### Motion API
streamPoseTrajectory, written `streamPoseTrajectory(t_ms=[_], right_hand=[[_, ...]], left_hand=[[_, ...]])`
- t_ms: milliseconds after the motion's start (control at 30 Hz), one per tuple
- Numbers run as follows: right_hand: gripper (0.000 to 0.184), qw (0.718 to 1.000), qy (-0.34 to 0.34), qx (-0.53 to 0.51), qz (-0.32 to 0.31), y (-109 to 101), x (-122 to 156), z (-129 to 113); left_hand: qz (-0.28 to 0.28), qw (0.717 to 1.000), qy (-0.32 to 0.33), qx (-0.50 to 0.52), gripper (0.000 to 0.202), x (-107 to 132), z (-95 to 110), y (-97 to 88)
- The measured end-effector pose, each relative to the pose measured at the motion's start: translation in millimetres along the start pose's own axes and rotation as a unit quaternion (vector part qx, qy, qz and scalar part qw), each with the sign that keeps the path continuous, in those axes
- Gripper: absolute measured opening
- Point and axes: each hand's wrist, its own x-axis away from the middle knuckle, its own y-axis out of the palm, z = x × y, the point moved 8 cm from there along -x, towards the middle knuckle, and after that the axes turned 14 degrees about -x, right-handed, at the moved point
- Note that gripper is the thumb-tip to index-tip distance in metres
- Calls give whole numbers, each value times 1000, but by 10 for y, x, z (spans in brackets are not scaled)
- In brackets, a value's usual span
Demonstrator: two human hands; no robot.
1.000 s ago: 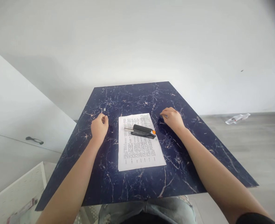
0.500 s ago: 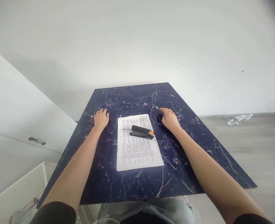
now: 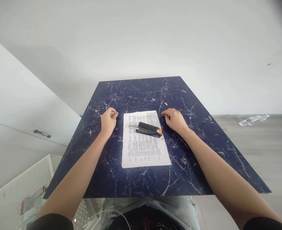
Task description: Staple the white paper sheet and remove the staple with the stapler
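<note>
My left hand (image 3: 108,120) is just left of the paper, thumb and fingers pinched together. A tiny shiny bit shows at its fingertips, too small to make out. Loosely bent, my right hand (image 3: 175,119) rests by the paper's upper right corner, its index finger stretched out and nothing visible in it. A black stapler (image 3: 149,128) with an orange end lies across the stack of printed paper (image 3: 143,156), its thin metal part sticking out to the left. Beyond my right fingertips lies a small silvery strip (image 3: 165,103), apparently staples.
The dark blue marbled table (image 3: 143,185) stands against a white wall (image 3: 143,41). A white cabinet door with a dark handle (image 3: 42,134) is at left, above a white perforated basket (image 3: 35,172). Clear plastic (image 3: 254,120) lies on the floor at right.
My left hand has gone from lying flat to a pinch, lifting toward the paper. My right index finger has drawn back from the small strip. The stapler and paper lie as before.
</note>
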Motion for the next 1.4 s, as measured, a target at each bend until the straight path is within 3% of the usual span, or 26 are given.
streamPoseTrajectory(t_ms=[100, 167, 333, 467, 867, 1133, 1400], right_hand=[[36, 1000, -6, -11, -2, 0, 12, -49], [36, 1000, -11, -18, -5, 12, 15, -73], [33, 1000, -12, -24, 6, 13, 32, -124], [32, 999, -17, -27, 8, 8, 59, -196], [30, 998, -16, -54, 7, 34, 75, -266], [30, 998, 7, -70, -1, 46, 81, -254], [32, 997, 18, -81, -4, 47, 91, -248]], left_hand=[[-91, 964, -29, 247, 37, 227, 154, 213], [-115, 949, -9, 295, 35, 350, 288, 260], [-75, 974, 92, 193, 25, 472, 510, 124], [-34, 973, 184, 134, 21, 549, 704, 17], [54, 962, 244, 106, 6, 634, 883, -144], [-53, 967, 231, 90, 10, 644, 887, 33], [-102, 966, 230, 62, 15, 592, 782, 131]])
